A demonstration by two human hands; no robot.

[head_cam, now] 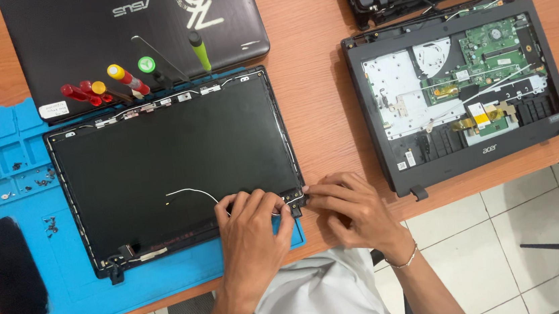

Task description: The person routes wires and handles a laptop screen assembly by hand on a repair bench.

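A black laptop lid panel (172,159) lies flat on a blue work mat (47,278). A thin white cable (191,192) runs across its lower part toward the near right corner. My left hand (253,230) rests on that corner's lower edge, its fingers bent over the cable end and the hinge area. Just right of the corner, my right hand (351,208) has its fingertips pinched against the hinge bracket (294,197). What exactly each fingertip grips is hidden.
Several screwdrivers (126,79) lie on a closed black laptop (80,40) behind the panel. Loose screws (48,226) sit in the mat's left trays. An opened laptop base (462,87) with its board exposed lies at right. A black cloth (6,272) is at left.
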